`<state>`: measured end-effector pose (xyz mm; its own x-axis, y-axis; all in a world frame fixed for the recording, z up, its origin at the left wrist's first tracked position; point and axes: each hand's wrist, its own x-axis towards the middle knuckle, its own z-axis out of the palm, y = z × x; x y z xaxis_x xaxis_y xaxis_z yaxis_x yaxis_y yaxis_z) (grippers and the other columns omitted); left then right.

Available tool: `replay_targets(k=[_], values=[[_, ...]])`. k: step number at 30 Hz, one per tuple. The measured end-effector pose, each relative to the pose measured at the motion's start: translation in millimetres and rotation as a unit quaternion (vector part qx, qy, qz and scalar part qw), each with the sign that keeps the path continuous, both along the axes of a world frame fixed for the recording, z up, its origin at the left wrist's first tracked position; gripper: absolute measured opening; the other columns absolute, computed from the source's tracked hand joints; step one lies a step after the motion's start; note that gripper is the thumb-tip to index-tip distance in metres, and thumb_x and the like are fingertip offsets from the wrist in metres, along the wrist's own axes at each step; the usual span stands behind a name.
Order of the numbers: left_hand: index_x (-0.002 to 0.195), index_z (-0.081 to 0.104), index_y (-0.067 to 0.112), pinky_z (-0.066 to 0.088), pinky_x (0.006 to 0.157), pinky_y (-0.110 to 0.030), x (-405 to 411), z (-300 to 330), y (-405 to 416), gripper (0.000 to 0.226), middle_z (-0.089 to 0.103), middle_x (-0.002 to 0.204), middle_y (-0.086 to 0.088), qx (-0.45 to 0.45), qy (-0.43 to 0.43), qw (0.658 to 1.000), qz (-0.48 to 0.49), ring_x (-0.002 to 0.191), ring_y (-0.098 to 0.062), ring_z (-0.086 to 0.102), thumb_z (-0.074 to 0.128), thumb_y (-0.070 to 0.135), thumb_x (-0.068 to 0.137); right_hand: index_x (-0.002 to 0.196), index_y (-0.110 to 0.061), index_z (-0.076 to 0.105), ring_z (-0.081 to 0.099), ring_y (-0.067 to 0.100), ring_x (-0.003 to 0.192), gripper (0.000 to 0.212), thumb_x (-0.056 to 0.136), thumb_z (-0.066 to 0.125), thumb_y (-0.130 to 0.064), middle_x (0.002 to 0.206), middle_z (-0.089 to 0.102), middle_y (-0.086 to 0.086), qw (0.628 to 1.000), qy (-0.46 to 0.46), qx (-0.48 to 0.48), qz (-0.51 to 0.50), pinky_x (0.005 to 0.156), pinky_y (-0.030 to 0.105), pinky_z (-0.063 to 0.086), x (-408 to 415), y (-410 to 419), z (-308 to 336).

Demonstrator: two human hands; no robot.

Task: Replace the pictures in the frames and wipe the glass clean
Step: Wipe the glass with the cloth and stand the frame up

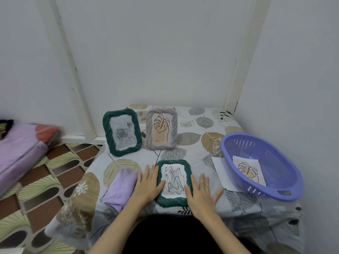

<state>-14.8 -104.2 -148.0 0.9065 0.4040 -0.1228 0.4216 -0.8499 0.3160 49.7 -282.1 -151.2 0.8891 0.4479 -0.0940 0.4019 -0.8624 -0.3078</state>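
Observation:
A dark green frame (161, 199) with a scribbled line drawing lies flat on the table near the front edge. My left hand (148, 184) rests with straight fingers along its left side, and my right hand (201, 193) lies flat along its right side. A folded lilac cloth (120, 187) sits just left of my left hand. Behind, a second green frame (108, 136) with a grey rose picture and a grey frame (174, 129) with a leaf drawing stand upright. A loose leaf picture (248, 170) lies inside the purple basket (275, 154).
The small table has a leaf-print cloth (192, 142) and sits in a white-walled corner. A white sheet (220, 173) pokes out from under the basket at right. A folded pink blanket (22, 149) lies on the patterned floor at left.

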Motion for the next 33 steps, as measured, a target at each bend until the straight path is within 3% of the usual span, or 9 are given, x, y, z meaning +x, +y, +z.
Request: replay_targets(k=[6,11,16,21,23,25,28,31,33], values=[[0.147,0.016,0.018,-0.002,0.117,-0.042,-7.5,12.4,9.0,0.063,0.004,0.158,-0.004,0.054,-0.06,0.996,0.04,0.146,-0.023,-0.005,0.012,0.051,0.095,0.147,-0.031,-0.001,-0.016,0.018,0.143,0.06,0.094,0.012,-0.056,0.156,-0.013,0.005,1.0,0.007,-0.008,0.02,0.102,0.064,-0.019,3.9,-4.3,-0.3],[0.14,0.033,0.028,0.018,0.113,-0.046,-36.4,22.0,54.7,0.047,0.033,0.148,-0.014,-0.011,-0.039,0.973,0.225,0.137,-0.033,0.027,0.037,0.038,0.094,0.147,-0.031,-0.001,-0.016,0.019,0.143,0.062,0.093,0.012,-0.058,0.156,-0.012,0.005,0.999,0.021,-0.002,0.024,0.104,0.061,-0.018,3.4,-5.2,1.9],[0.098,0.072,0.021,0.038,0.099,-0.028,-42.8,38.2,66.8,0.024,0.066,0.116,0.002,-0.129,-0.088,0.976,0.149,0.11,-0.019,0.056,0.055,0.009,0.086,0.147,-0.031,-0.001,-0.015,0.019,0.143,0.061,0.094,0.013,-0.056,0.156,-0.012,0.005,1.0,0.02,0.004,0.017,0.108,0.058,-0.015,1.9,-4.9,2.3],[0.081,0.073,0.026,0.041,0.095,-0.028,-40.6,70.6,38.6,0.037,0.067,0.098,0.007,-0.235,-0.197,0.948,0.087,0.099,-0.009,0.055,0.059,-0.008,0.078,0.148,-0.023,0.007,-0.005,0.023,0.144,0.069,0.093,0.027,-0.058,0.157,0.001,0.005,0.994,0.029,0.1,0.032,0.112,0.05,-0.008,-3.9,-2.0,15.5],[0.094,0.071,0.022,0.047,0.083,-0.03,-35.6,84.3,23.2,0.032,0.062,0.109,0.008,-0.356,-0.22,0.905,0.079,0.101,-0.013,0.055,0.06,-0.004,0.08,0.144,-0.013,0.028,0.026,0.02,0.138,0.067,0.09,0.048,-0.048,0.15,0.029,0.004,0.955,0.087,0.281,0.027,0.114,0.038,0.018,-11.9,8.2,32.7],[0.099,0.069,0.019,0.054,0.07,-0.03,-29.3,92.2,8.5,0.03,0.06,0.116,0.003,-0.503,-0.244,0.826,0.076,0.101,-0.019,0.058,0.06,-0.004,0.082,0.123,-0.008,0.055,0.059,0.014,0.101,0.045,0.087,0.06,-0.033,0.124,0.058,0.009,0.865,0.242,0.44,0.006,0.085,0.024,0.046,-18.5,18.9,56.8],[0.098,0.068,0.016,0.055,0.065,-0.028,-19.7,93.4,-4.5,0.029,0.06,0.115,0.004,-0.564,-0.277,0.774,0.074,0.102,-0.019,0.059,0.06,-0.006,0.081,0.093,-0.005,0.067,0.061,0.016,0.064,0.021,0.081,0.065,-0.022,0.085,0.068,0.01,0.746,0.407,0.527,-0.008,0.056,0.023,0.048,-18.1,20.3,76.7],[0.1,0.068,0.015,0.055,0.065,-0.027,-14.4,87.7,-9.3,0.028,0.06,0.115,0.002,-0.581,-0.285,0.759,0.073,0.101,-0.018,0.06,0.061,-0.004,0.082,0.086,-0.005,0.069,0.058,0.021,0.07,0.017,0.073,0.07,-0.017,0.082,0.067,0.011,0.725,0.427,0.54,-0.006,0.06,0.027,0.048,-11.1,17.3,83.1],[0.104,0.066,0.016,0.057,0.068,-0.027,-11.7,83.1,-9.1,0.026,0.061,0.113,-0.002,-0.587,-0.289,0.753,0.069,0.095,-0.015,0.061,0.06,0.001,0.084,0.085,-0.005,0.069,0.06,0.021,0.073,0.008,0.078,0.069,-0.009,0.083,0.068,0.012,0.759,0.362,0.541,-0.01,0.06,0.024,0.05,-2.4,15.9,87.6]])
